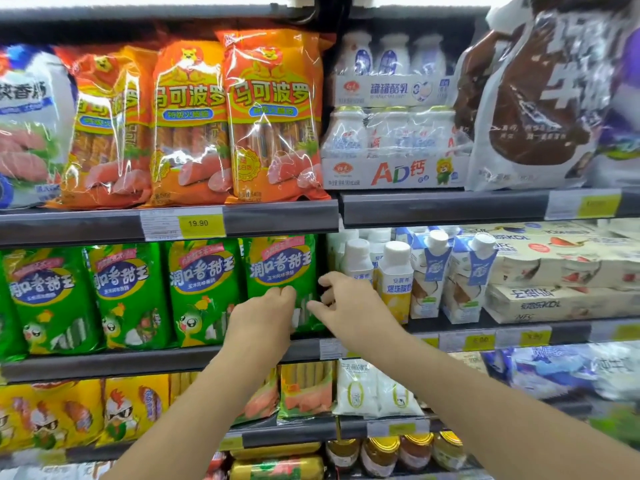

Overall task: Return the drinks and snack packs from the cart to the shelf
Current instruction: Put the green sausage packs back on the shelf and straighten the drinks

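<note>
Both hands reached the rightmost glossy green plastic sausage pack standing on the middle grey shelf. The left hand pressed curled fingers against its front; the right hand, fingers spread, touched its right edge.

Body in view: two forearms and two hands only | left hand: bare, no glove, no ring seen | right hand: bare, no glove, no ring seen | wrists: no watch, no band | forearms: uncovered along whole visible length, no sleeve edge in frame | nails: too blurred to assess
</note>
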A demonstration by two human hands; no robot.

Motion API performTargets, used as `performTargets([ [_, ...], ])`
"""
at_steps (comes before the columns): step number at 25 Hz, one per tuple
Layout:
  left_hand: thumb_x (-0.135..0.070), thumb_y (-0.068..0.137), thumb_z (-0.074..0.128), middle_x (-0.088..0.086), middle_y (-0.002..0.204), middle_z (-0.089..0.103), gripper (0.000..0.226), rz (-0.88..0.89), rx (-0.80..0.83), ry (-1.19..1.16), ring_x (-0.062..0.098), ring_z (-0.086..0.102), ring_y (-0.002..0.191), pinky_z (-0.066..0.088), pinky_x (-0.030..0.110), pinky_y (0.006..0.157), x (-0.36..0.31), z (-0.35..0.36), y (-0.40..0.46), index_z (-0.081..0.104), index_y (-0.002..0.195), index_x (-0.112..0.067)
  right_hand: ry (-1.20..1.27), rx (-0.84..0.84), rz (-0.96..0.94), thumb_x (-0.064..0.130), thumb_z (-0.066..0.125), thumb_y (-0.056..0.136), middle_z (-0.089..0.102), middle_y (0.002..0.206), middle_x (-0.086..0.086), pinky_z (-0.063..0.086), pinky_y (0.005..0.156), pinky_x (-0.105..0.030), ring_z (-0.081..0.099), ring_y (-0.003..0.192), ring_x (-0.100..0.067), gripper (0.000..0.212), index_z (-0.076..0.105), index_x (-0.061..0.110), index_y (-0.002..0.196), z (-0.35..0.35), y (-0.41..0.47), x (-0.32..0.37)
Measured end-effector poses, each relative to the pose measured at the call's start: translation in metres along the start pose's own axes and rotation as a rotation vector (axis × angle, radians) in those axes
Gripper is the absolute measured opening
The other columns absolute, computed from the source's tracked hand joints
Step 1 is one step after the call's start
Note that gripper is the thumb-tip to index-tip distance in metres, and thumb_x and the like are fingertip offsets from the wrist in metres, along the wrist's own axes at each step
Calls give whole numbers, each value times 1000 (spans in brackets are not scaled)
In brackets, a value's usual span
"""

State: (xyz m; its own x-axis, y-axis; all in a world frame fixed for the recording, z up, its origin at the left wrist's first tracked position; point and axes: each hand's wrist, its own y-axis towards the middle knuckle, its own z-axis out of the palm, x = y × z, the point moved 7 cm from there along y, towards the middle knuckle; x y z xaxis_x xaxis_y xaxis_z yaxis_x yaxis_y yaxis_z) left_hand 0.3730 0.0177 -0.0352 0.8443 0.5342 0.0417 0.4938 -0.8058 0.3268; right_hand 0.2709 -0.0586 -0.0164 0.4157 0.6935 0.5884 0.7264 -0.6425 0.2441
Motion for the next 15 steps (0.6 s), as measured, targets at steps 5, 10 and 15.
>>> performTargets([
  [5, -39, 82, 75, -6, 93, 66, 42, -57, -28, -543, 17, 60, 93, 53, 36, 83, -25, -10, 17, 57, 116, -23, -156, -257, 9, 37, 71, 87, 64, 65, 10, 51, 75, -30, 59, 70, -7, 43, 57, 24, 125, -79, -20, -57],
  [10, -39, 83, 75, 8, 123, 64, 66, -100, -13, -519, 28, 60, 112, 53, 41, 90, -59, -1, 33, 42, 135, -17, -147, -283, 64, 41, 74, 83, 57, 63, 11, 38, 56, -11, 52, 62, 1, 40, 50, 27, 112, -80, -39, -100],
  [15, -31, 77, 81, 9, 103, 69, 54, -182, 53, -717, 30, 72, 74, 62, 44, 64, -68, 22, 45, 46, 116, -15, -84, -144, 252, 53, 70, 83, 65, 78, 7, 38, 55, -18, 58, 71, -7, 41, 66, 21, 108, -47, -41, -144],
])
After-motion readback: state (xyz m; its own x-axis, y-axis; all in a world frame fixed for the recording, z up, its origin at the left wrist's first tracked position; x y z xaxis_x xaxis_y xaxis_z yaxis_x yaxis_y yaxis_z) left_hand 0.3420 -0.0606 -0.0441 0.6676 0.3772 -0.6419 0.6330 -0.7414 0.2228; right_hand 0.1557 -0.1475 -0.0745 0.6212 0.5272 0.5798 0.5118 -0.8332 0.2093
